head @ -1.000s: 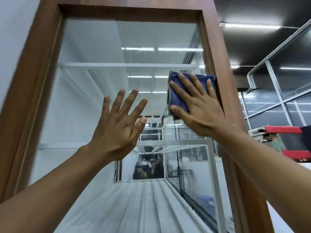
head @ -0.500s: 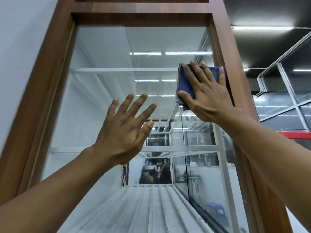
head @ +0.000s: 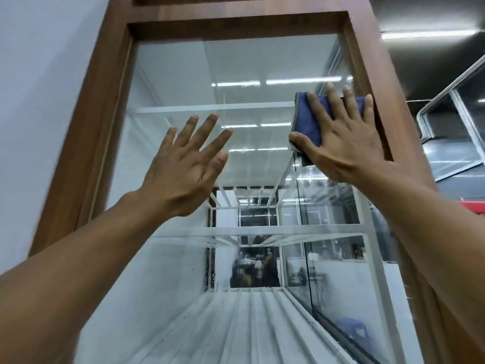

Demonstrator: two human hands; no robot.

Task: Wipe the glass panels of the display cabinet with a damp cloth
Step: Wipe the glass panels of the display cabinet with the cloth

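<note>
Pressing blue cloth [head: 309, 119] to glass panel [head: 236, 61], right hand [head: 346, 143] flat; left hand [head: 181, 172] splayed.

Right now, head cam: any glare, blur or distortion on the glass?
Head view: strip-light reflections glare on the glass panel, left of the blue cloth under the right hand. Head view: wide-angle lens leans the wooden frame inward toward the top. Head view: left hand sharp, frame's lower left edge soft.

Your two hands in view, left hand [head: 181, 174] and right hand [head: 349, 145], one blue cloth [head: 309, 122], one wood-framed cabinet [head: 89, 143], two glass shelves you can see inside (upper shelf [head: 210, 109], lower shelf [head: 315, 229]), one ceiling light [head: 425, 34].
</note>
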